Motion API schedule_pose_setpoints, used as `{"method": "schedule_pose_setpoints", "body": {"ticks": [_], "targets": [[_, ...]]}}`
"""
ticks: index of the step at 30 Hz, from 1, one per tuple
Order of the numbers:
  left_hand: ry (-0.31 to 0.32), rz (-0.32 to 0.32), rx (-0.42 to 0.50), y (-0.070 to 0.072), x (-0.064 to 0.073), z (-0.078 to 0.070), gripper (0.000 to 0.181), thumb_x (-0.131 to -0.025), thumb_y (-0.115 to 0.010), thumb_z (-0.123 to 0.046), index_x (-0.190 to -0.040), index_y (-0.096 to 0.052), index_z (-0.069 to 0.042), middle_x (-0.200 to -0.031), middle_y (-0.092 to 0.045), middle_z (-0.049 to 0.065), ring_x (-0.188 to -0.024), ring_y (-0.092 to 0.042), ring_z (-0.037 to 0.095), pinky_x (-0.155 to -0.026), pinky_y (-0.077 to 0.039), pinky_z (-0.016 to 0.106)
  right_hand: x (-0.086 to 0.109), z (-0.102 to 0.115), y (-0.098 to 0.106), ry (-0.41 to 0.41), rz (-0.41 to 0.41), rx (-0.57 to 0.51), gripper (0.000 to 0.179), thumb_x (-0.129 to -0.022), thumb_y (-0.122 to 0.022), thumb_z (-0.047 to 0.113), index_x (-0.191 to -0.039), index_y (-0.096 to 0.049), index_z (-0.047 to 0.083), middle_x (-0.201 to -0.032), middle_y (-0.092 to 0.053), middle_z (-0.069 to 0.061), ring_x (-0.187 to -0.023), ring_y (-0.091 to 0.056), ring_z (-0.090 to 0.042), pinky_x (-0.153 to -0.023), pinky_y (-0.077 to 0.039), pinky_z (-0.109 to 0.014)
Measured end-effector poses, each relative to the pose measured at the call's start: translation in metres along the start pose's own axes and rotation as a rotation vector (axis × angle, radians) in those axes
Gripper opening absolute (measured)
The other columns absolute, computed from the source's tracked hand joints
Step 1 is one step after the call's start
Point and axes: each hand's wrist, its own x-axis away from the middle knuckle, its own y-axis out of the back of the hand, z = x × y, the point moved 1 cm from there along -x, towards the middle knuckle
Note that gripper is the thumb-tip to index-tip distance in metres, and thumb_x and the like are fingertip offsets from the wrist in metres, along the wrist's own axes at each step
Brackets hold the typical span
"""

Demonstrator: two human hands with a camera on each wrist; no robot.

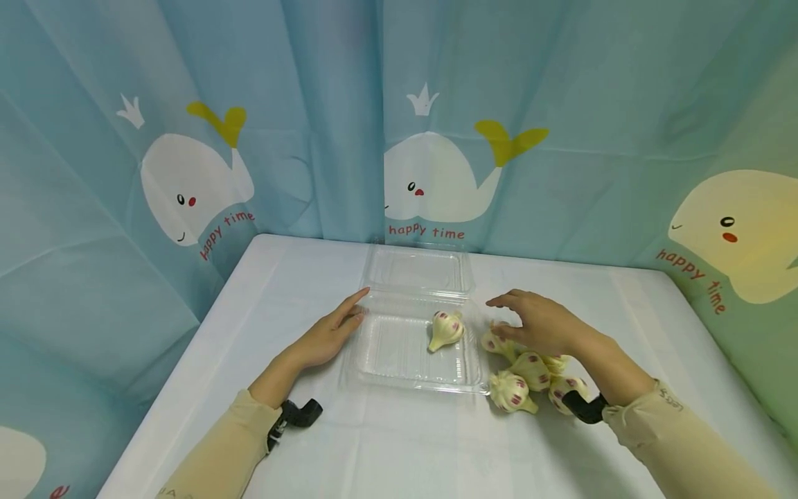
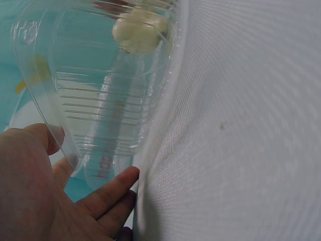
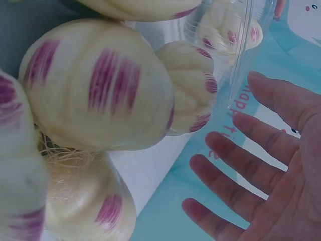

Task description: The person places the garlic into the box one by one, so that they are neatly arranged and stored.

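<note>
The clear plastic container (image 1: 393,350) lies on the white table (image 1: 399,450) with its lid (image 1: 414,270) folded back, and 1 garlic bulb (image 1: 447,328) rests in its right half, stem toward the person. The left hand (image 1: 325,338) is at the container's left edge, fingers extended, the thumb apparently touching the rim. The right hand (image 1: 542,322) hovers above the loose garlic bulbs (image 1: 530,371) clustered just right of the container, its fingers spread wide and holding nothing. Behind hangs a blue curtain (image 1: 592,83) printed with whales.
</note>
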Motion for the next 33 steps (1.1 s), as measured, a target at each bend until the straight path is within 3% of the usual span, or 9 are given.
{"method": "schedule_pose_setpoints", "body": {"ticks": [14, 20, 33], "targets": [[-0.019, 0.005, -0.001, 0.001, -0.002, 0.002, 0.054, -0.113, -0.039, -0.045, -0.162, -0.017, -0.053, -0.161, -0.045, 0.013, -0.151, -0.04, 0.035, -0.124, -0.029, 0.059, 0.001, -0.01, -0.01, -0.032, 0.053, -0.025, 0.053, -0.1, -0.069, 0.038, -0.143, -0.061, 0.007, -0.137, -0.063, -0.018, -0.116, -0.067, -0.034, -0.096, -0.053, -0.059], [-0.022, 0.001, -0.003, 0.0, -0.002, 0.003, 0.055, -0.112, -0.038, -0.047, -0.163, -0.017, -0.049, -0.16, -0.045, 0.014, -0.151, -0.04, 0.035, -0.124, -0.029, 0.059, 0.0, -0.011, -0.013, -0.03, 0.074, -0.039, 0.058, -0.099, -0.07, 0.043, -0.143, -0.061, 0.006, -0.138, -0.062, -0.021, -0.11, -0.068, -0.03, -0.095, -0.054, -0.058], [-0.011, -0.004, -0.005, 0.001, -0.002, 0.003, 0.055, -0.113, -0.039, -0.046, -0.163, -0.018, -0.05, -0.161, -0.044, 0.014, -0.151, -0.039, 0.035, -0.124, -0.029, 0.059, -0.001, -0.014, -0.018, -0.028, 0.092, -0.057, 0.063, -0.097, -0.071, 0.047, -0.142, -0.061, 0.004, -0.134, -0.064, -0.02, -0.115, -0.066, -0.033, -0.098, -0.052, -0.059]]}}
